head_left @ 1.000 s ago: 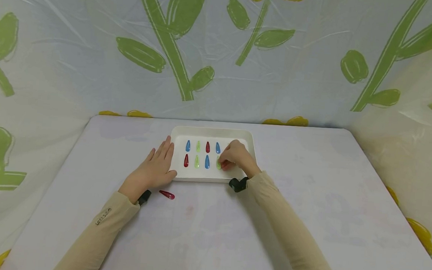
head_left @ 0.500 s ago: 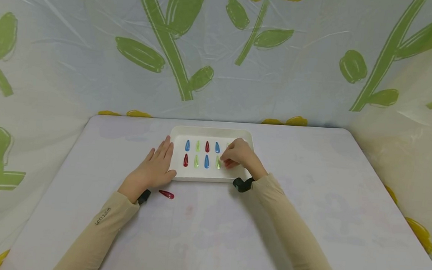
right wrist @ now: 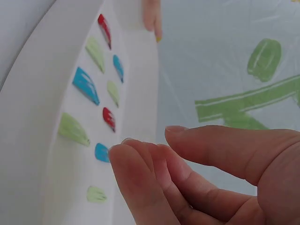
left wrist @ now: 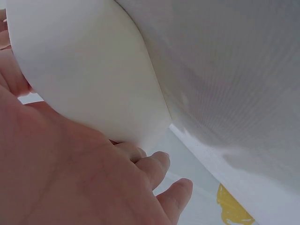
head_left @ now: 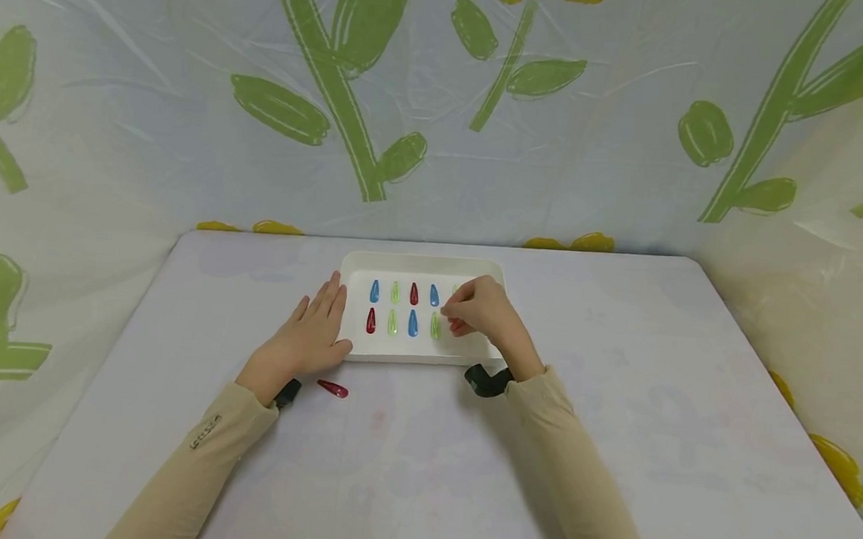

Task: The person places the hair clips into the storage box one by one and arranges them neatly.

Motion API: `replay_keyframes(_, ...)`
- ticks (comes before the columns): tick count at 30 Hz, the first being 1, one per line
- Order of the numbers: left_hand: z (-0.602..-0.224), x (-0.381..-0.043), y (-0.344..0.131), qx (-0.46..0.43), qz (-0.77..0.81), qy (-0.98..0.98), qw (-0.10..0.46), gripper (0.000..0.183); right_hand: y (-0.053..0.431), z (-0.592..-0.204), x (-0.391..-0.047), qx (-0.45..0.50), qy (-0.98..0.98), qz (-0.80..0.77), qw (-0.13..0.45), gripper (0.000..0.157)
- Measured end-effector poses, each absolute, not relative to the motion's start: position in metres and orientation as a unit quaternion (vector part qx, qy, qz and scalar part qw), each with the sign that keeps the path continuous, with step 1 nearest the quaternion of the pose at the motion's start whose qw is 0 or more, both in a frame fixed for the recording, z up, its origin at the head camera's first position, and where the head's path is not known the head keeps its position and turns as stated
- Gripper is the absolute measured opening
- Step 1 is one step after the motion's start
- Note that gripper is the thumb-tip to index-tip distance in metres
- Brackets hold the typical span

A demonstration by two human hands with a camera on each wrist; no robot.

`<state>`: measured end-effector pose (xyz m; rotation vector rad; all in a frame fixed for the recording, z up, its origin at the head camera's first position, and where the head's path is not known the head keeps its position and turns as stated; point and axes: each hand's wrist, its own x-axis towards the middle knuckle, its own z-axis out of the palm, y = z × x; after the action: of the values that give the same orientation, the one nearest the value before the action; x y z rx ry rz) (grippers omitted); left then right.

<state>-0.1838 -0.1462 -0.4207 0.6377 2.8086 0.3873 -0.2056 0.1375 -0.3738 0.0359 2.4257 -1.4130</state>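
Observation:
A white tray point(head_left: 395, 357) holds two rows of snap hair clips. The back row has a blue clip point(head_left: 374, 290), a light green one, a red clip point(head_left: 414, 293), another blue one and a green clip point(right wrist: 96, 194) mostly hidden in the head view. In the front row lie red, green and blue clips and a green clip point(head_left: 436, 327) at the right end. My right hand point(head_left: 484, 311) hovers over the tray's right part, thumb and fingertips apart, holding nothing. Straight-fingered, my left hand point(head_left: 306, 336) rests against the tray's left side.
A dark red hair clip point(head_left: 333, 389) lies on the table point(head_left: 386, 483) in front of the tray, near the left wrist. Behind the table hangs a sheet point(head_left: 183, 160) with a green leaf print.
My right hand has let go of the front-row green clip and drawn slightly to the right and up, so that clip shows fully. My left hand stays in place.

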Motion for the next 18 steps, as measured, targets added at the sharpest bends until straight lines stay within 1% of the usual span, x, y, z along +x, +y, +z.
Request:
replay_keyframes(9, -0.418, -0.184, -0.146, 0.217, 0.121, 0.961, 0.122, 0.083, 0.127, -0.358, -0.189, -0.025, 0.862, -0.491, 0.125, 0.016)
replay_keyframes(18, -0.423, -0.185, -0.147, 0.216, 0.128, 0.961, 0.117, 0.084, 0.108, -0.348, -0.172, -0.098, 0.899, -0.424, 0.052, 0.01)
